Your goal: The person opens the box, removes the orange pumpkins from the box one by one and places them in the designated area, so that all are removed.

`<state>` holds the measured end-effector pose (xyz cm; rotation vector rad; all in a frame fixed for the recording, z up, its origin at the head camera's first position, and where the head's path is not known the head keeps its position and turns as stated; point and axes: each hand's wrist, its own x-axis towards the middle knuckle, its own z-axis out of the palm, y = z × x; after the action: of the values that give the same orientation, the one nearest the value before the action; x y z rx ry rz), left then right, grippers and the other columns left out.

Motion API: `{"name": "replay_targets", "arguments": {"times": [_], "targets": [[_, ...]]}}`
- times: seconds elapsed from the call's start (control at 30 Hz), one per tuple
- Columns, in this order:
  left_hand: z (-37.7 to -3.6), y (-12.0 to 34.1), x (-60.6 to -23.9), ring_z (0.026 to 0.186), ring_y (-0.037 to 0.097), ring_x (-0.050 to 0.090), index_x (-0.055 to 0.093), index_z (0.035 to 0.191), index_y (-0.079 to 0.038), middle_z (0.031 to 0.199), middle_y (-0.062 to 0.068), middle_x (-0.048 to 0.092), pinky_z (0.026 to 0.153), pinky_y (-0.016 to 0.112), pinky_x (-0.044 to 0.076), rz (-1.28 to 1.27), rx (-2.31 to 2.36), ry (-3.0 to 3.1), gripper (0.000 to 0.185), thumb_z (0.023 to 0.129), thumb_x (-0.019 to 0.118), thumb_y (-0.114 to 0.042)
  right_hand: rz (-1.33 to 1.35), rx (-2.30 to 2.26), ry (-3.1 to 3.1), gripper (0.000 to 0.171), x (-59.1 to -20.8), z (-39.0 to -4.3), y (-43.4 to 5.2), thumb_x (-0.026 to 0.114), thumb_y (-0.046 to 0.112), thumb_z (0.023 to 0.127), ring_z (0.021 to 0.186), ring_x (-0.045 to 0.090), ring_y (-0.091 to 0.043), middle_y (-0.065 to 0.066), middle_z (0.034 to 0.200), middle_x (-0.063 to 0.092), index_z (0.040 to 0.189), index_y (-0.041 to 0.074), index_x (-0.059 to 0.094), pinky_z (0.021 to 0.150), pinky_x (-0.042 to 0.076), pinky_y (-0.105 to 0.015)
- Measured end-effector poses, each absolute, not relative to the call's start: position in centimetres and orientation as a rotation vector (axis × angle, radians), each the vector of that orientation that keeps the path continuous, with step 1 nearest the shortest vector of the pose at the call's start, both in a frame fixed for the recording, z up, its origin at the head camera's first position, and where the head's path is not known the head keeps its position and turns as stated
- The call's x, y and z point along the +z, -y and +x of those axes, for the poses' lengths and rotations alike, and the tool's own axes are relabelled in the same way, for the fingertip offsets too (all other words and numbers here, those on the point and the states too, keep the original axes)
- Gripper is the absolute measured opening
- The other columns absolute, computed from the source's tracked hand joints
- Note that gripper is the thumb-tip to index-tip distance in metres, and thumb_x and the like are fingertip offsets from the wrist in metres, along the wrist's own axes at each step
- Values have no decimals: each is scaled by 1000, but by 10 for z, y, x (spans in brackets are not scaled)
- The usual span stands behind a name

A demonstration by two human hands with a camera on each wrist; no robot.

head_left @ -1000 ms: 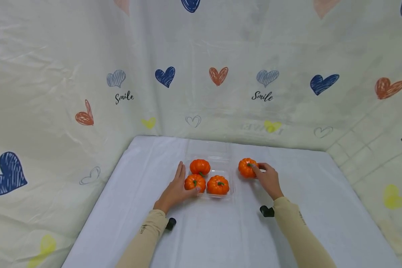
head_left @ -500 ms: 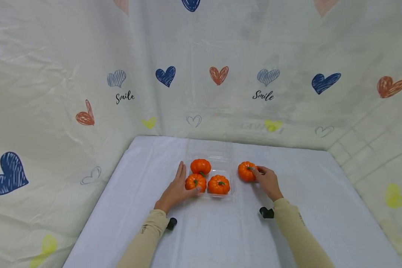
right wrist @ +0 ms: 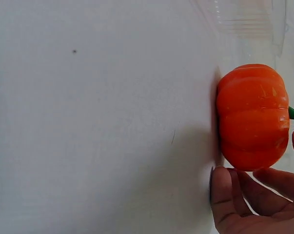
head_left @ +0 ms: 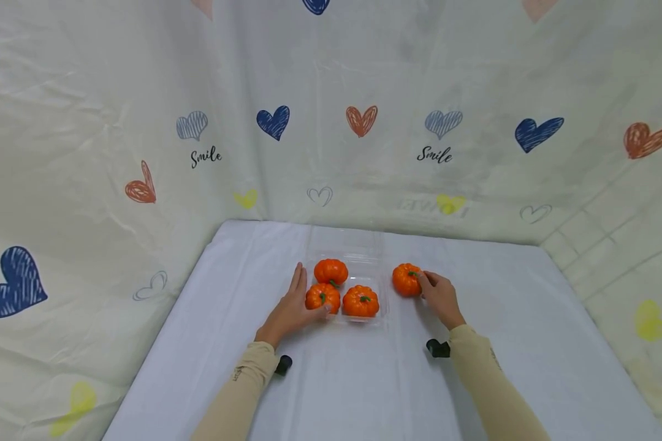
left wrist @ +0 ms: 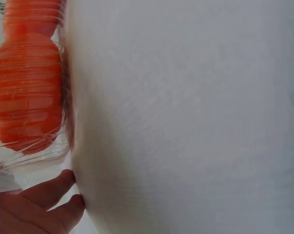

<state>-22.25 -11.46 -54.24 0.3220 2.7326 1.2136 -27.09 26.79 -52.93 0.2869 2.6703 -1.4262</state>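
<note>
Three orange toy pumpkins sit in a clear plastic clamshell box (head_left: pixel 384 306): one at the back left (head_left: pixel 331 271), one at the front left (head_left: pixel 322 298) and one at the front right (head_left: pixel 361 301). My left hand (head_left: pixel 291 310) rests along the box's left side, fingers straight, thumb at its front edge. A fourth pumpkin (head_left: pixel 405 280) with a green stem stands on the table just right of the box. My right hand (head_left: pixel 440 298) is at its right side. In the right wrist view, bent fingertips (right wrist: pixel 221 183) lie against its side, and the thumb is apart above it near the stem.
The box's transparent lid (head_left: pixel 346 244) lies folded back toward the rear of the table. White cloth covers the tabletop (head_left: pixel 353 380). A curtain (head_left: pixel 364 73) printed with hearts hangs behind it and at both sides.
The right hand has lowered the fourth pumpkin slightly toward me onto the table, and its thumb has drawn back from the stem. My left hand and the box have stayed put.
</note>
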Motion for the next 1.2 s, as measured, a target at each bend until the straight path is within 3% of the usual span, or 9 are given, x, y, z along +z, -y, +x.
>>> {"name": "replay_targets", "arguments": {"times": [0.2,0.33,0.57,0.73,1.07,1.2], "targets": [[-222,113,-543,160,37,25,3,172,-8,179,-2,-13,125,55,29,323,1211,-2732,124,90,71,-72,311,-1457,-2691,66,-521,-270,-269,40,40,116,138,48,-45,-29,161,44,164,-5,34,117,42,-55],[-223,113,-542,160,36,25,4,172,-7,179,-2,-14,124,55,29,323,1205,-2736,125,89,71,-72,316,-1504,-2728,69,-511,-270,-270,40,43,115,151,35,-46,-29,167,36,168,0,30,121,35,-59],[-222,113,-540,160,36,24,3,172,-8,179,-2,-13,125,54,29,317,1208,-2733,124,90,71,-71,222,-1630,-2780,71,-492,-267,-267,46,44,114,150,38,-50,-23,174,25,170,6,27,121,34,-59],[-222,113,-540,161,36,23,5,172,-6,179,0,-12,125,54,29,317,1205,-2734,124,89,72,-71,137,-1660,-2799,73,-482,-265,-261,48,46,113,154,32,-48,-17,177,18,171,7,25,123,31,-58],[-220,113,-541,160,35,24,4,172,-8,179,-2,-12,125,55,29,309,1206,-2734,124,89,71,-71,-133,-1732,-2805,72,-468,-260,-244,57,32,113,163,15,-33,-14,178,14,169,2,25,127,24,-55],[-220,113,-540,160,36,26,4,172,-8,179,-3,-13,124,56,29,308,1207,-2737,123,90,71,-70,-172,-1693,-2800,72,-463,-258,-234,57,33,112,162,18,-35,-12,179,12,171,5,24,126,25,-55]]}}
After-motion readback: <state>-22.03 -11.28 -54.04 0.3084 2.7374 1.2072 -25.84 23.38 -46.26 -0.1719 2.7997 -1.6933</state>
